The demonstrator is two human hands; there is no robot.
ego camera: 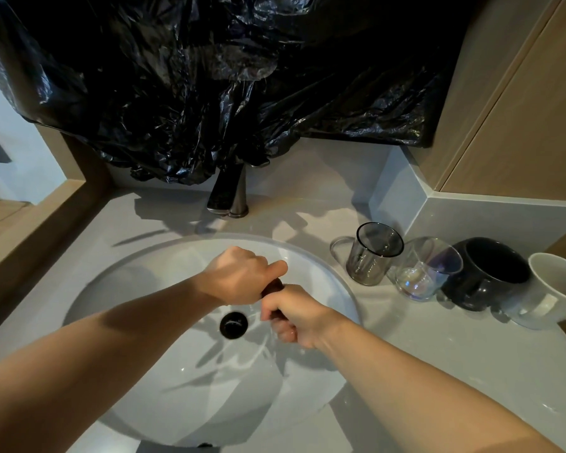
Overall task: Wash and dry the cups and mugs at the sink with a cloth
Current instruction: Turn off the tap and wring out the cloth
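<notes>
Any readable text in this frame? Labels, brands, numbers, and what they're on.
None readable.
No print shows on the smoked glass cup, clear glass, black mug or white mug; a pale patch on the white mug is too blurred to tell.
No markings show on the faucet or black plastic sheet.
The dark cloth, gripped by the left hand and right hand, is mostly hidden.
</notes>
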